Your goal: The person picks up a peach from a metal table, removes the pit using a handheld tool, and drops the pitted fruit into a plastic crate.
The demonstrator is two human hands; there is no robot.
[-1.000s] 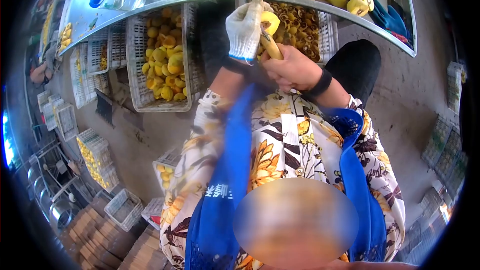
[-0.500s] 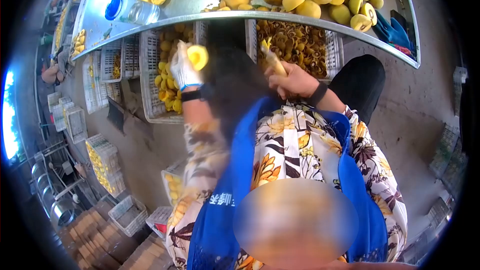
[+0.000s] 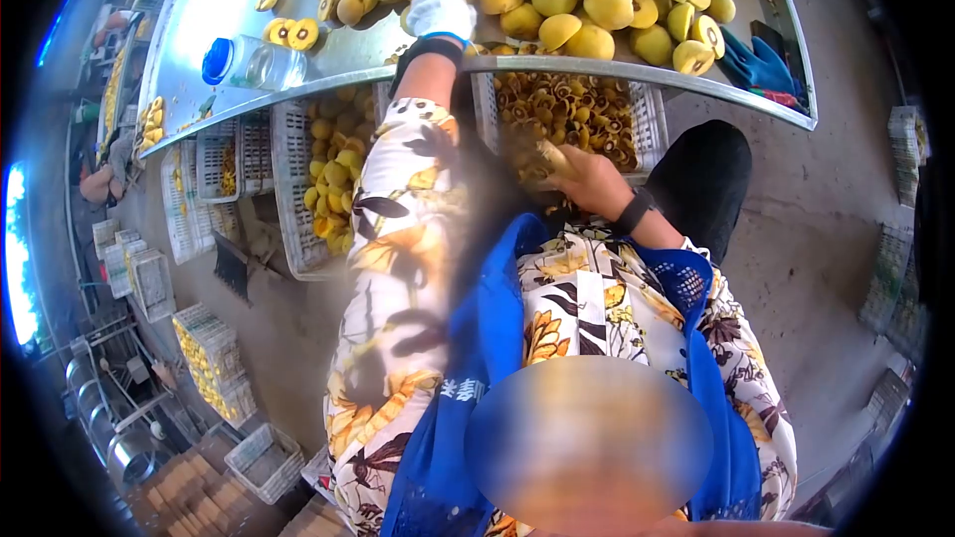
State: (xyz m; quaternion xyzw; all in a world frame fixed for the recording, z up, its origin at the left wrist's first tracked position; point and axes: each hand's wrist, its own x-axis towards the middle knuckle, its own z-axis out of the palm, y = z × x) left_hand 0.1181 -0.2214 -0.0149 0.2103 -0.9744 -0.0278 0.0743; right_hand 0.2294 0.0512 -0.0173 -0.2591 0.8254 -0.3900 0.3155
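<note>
My left hand (image 3: 441, 10), in a white glove, is over the tray-like metal table (image 3: 348, 68), at the near edge of a heap of halved yellow peaches (image 3: 609, 6). Its fingertips are hidden among the fruit, so whether they grip a half cannot be seen. Bare, my right hand (image 3: 587, 182) is closed round a short pale-handled tool (image 3: 542, 161), whose tip is blurred. It is held low, in front of a crate of brown-and-yellow peach scraps (image 3: 587, 109). Left of my knees stands a crate of yellow peach pieces (image 3: 333, 174).
A clear bottle with a blue cap (image 3: 239, 62) lies on the table's left part. Blue gloves (image 3: 756, 62) lie in its right corner. More white crates (image 3: 219, 164) and stacked filled crates (image 3: 214, 358) stand on the left. The table's metal rim crosses above the crates.
My left hand has moved from above the left crate up to the peach heap; the peach half it held is out of sight. My right hand has dropped slightly, its tool now blurred.
</note>
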